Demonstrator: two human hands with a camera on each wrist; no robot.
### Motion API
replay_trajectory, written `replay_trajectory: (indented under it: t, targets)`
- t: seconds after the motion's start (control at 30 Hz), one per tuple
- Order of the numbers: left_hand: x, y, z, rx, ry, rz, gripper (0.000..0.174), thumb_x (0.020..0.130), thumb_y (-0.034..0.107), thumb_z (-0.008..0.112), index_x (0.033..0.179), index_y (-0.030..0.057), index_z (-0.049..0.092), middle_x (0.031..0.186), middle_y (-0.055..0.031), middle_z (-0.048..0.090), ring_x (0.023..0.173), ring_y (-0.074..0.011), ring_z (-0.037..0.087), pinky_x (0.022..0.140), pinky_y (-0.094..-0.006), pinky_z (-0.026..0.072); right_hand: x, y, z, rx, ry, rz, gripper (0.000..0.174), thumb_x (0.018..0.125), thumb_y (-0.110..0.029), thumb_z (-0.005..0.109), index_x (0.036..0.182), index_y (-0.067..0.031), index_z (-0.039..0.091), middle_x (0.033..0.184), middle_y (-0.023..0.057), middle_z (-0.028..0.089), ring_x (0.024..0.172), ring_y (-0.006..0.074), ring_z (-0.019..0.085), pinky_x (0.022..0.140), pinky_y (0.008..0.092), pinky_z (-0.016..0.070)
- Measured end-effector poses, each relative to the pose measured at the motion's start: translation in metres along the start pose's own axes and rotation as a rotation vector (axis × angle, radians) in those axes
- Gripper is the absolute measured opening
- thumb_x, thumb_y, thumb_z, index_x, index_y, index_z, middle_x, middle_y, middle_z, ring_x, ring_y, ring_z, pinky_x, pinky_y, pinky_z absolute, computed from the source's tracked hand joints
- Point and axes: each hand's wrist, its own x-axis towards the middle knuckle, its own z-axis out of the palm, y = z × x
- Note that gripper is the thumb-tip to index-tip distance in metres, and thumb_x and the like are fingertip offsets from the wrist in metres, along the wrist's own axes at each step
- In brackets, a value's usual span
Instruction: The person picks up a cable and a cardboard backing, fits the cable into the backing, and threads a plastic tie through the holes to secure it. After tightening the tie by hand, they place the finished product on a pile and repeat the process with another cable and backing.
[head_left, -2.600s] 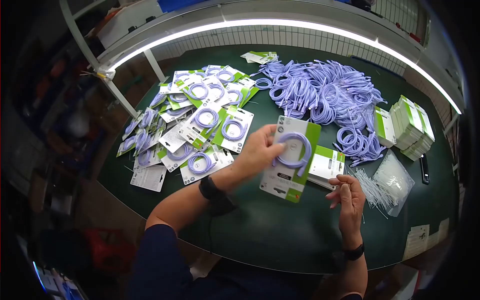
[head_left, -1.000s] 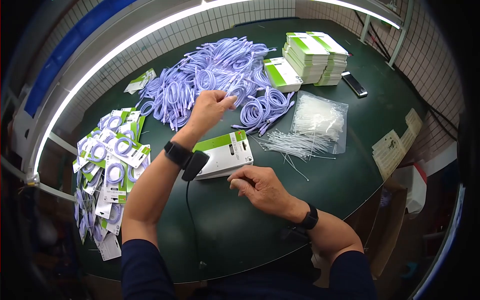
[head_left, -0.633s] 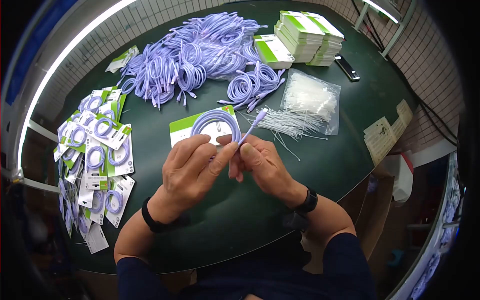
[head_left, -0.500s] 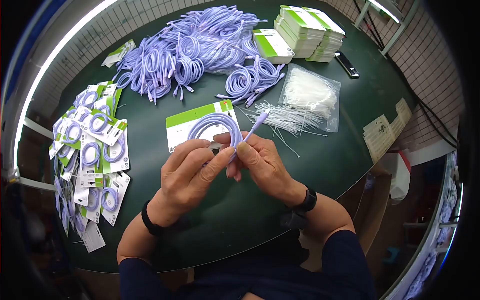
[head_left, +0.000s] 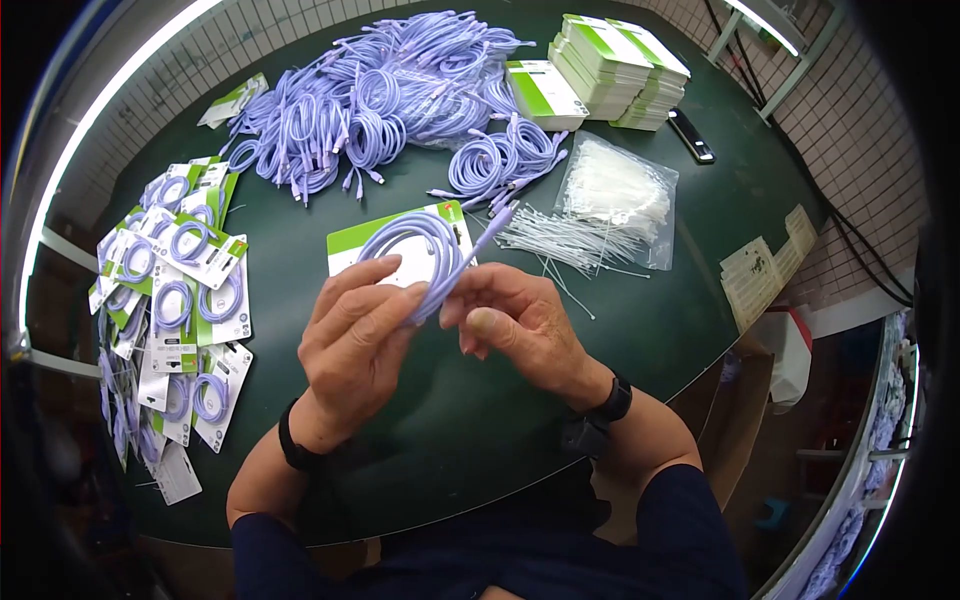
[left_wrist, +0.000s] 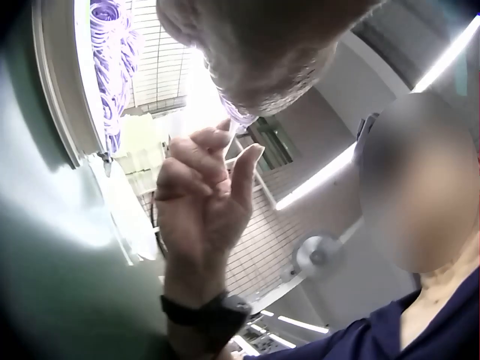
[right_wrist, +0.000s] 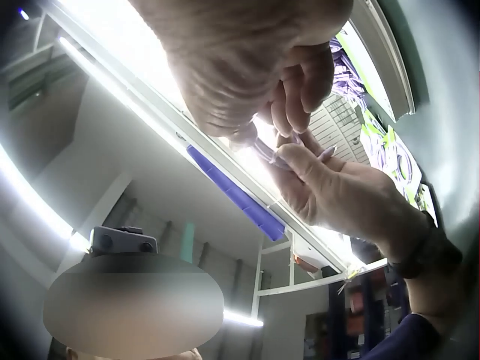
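My left hand [head_left: 355,340] grips a coiled lilac cable [head_left: 446,250] between thumb and fingers, raised over the table. One connector end [head_left: 495,225] sticks out up and to the right. Beside the coil, my right hand [head_left: 535,325] has its fingertips right at the bundled strands, with the thumb apart from the index finger. In the left wrist view, the right hand [left_wrist: 202,191] is loosely bent. The right wrist view shows the left hand [right_wrist: 349,191] pinching the cable [right_wrist: 264,151]. Behind the coil lies a green and white packaging card [head_left: 345,241], partly hidden.
Carded cables [head_left: 172,305] are heaped at left, and a large pile of lilac cables [head_left: 310,130] lies at the back. Card stacks [head_left: 610,70], a phone [head_left: 691,136], a bag of zip ties [head_left: 618,195] and loose zip ties [head_left: 565,238] are at right.
The left hand earlier carried a carded cable, then reached to the pile and brought back a coil. Since then the right thumb has come off the connector end, and the coil has shifted slightly left.
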Motion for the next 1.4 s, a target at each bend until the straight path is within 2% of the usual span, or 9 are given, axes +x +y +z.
replay_trajectory:
  t: [0.17, 0.47, 0.6, 0.7, 0.83, 1.0, 1.13, 1.23, 1.4]
  targets:
    - [-0.009, 0.017, 0.018, -0.733, 0.179, -0.643, 0.032, 0.084, -0.008, 0.080, 0.115, 0.0013, 0.078, 0.121, -0.0151, 0.074, 0.120, -0.0351, 0.071, 0.102, -0.0446, 0.0571, 0.000, 0.005, 0.025, 0.106, 0.093, -0.122, 0.026, 0.107, -0.020, 0.066, 0.123, 0.0010, 0.065, 0.104, 0.0070, 0.070, 0.081, 0.0091, 0.065, 0.070, 0.0228, 0.0527]
    - [-0.013, 0.011, 0.022, -0.230, 0.026, -0.053, 0.042, 0.083, -0.005, 0.083, 0.123, 0.0015, 0.073, 0.119, -0.0152, 0.072, 0.120, -0.0336, 0.070, 0.106, -0.0442, 0.0550, -0.002, -0.005, 0.027, -0.052, 0.189, -0.155, 0.025, 0.107, -0.016, 0.066, 0.124, 0.0010, 0.065, 0.103, 0.0063, 0.070, 0.083, 0.0097, 0.065, 0.071, 0.0242, 0.0530]
    - [-0.007, 0.026, 0.022, -0.428, -0.008, -0.228, 0.037, 0.093, 0.010, 0.083, 0.124, -0.0016, 0.067, 0.126, -0.0153, 0.067, 0.128, -0.0312, 0.064, 0.113, -0.0470, 0.0491, 0.003, -0.004, 0.018, -0.486, 0.270, -0.478, 0.021, 0.100, -0.010, 0.073, 0.119, -0.0013, 0.069, 0.105, 0.0081, 0.071, 0.080, 0.0135, 0.066, 0.067, 0.0263, 0.0544]
    - [0.005, 0.054, 0.026, -0.957, 0.209, -0.749, 0.032, 0.096, 0.014, 0.080, 0.120, -0.0017, 0.066, 0.114, -0.0119, 0.070, 0.111, -0.0265, 0.070, 0.104, -0.0416, 0.0548, 0.006, -0.005, 0.020, -0.981, 0.273, -0.728, 0.027, 0.088, -0.004, 0.079, 0.114, -0.0029, 0.075, 0.111, 0.0108, 0.070, 0.080, 0.0211, 0.067, 0.066, 0.0311, 0.0560]
    - [-0.011, 0.047, 0.033, -1.097, 0.290, -0.893, 0.026, 0.105, 0.024, 0.072, 0.110, 0.0002, 0.064, 0.109, -0.0106, 0.069, 0.104, -0.0227, 0.068, 0.098, -0.0400, 0.0556, 0.007, -0.004, 0.032, -1.195, 0.189, -0.838, 0.034, 0.077, 0.003, 0.084, 0.110, -0.0041, 0.075, 0.107, 0.0116, 0.072, 0.074, 0.0232, 0.067, 0.059, 0.0299, 0.0549]
    - [-0.017, 0.008, 0.020, -1.395, 0.327, -0.982, 0.031, 0.109, 0.033, 0.066, 0.102, 0.0035, 0.060, 0.098, -0.0095, 0.067, 0.095, -0.0200, 0.066, 0.090, -0.0375, 0.0558, 0.006, -0.005, 0.036, -0.897, 0.108, -0.889, 0.030, 0.082, 0.002, 0.083, 0.110, -0.0036, 0.075, 0.104, 0.0104, 0.072, 0.074, 0.0192, 0.067, 0.060, 0.0292, 0.0541]
    - [-0.010, 0.005, 0.011, -1.312, 0.466, -0.995, 0.037, 0.110, 0.039, 0.062, 0.096, 0.0051, 0.056, 0.086, -0.0072, 0.063, 0.085, -0.0180, 0.065, 0.084, -0.0360, 0.0551, -0.002, 0.007, 0.030, -0.535, 0.148, -0.527, 0.023, 0.098, -0.010, 0.076, 0.118, -0.0013, 0.072, 0.104, 0.0071, 0.071, 0.074, 0.0137, 0.064, 0.060, 0.0269, 0.0520]
    - [-0.013, 0.006, 0.011, -1.212, 0.344, -1.065, 0.037, 0.111, 0.040, 0.060, 0.100, 0.0047, 0.058, 0.080, -0.0044, 0.061, 0.078, -0.0151, 0.062, 0.081, -0.0318, 0.0532, 0.002, 0.011, 0.026, -0.071, 0.142, 0.070, 0.031, 0.110, -0.023, 0.062, 0.127, 0.0022, 0.066, 0.106, 0.0044, 0.068, 0.072, 0.0089, 0.061, 0.060, 0.0244, 0.0500]
    - [-0.032, 0.005, 0.023, -1.021, 0.219, -1.002, 0.040, 0.112, 0.042, 0.056, 0.109, 0.0030, 0.061, 0.078, -0.0013, 0.059, 0.076, -0.0110, 0.058, 0.078, -0.0273, 0.0498, 0.005, 0.018, 0.033, -0.023, 0.122, 0.108, 0.037, 0.113, -0.027, 0.056, 0.133, 0.0037, 0.061, 0.106, 0.0030, 0.067, 0.069, 0.0075, 0.058, 0.060, 0.0221, 0.0485]
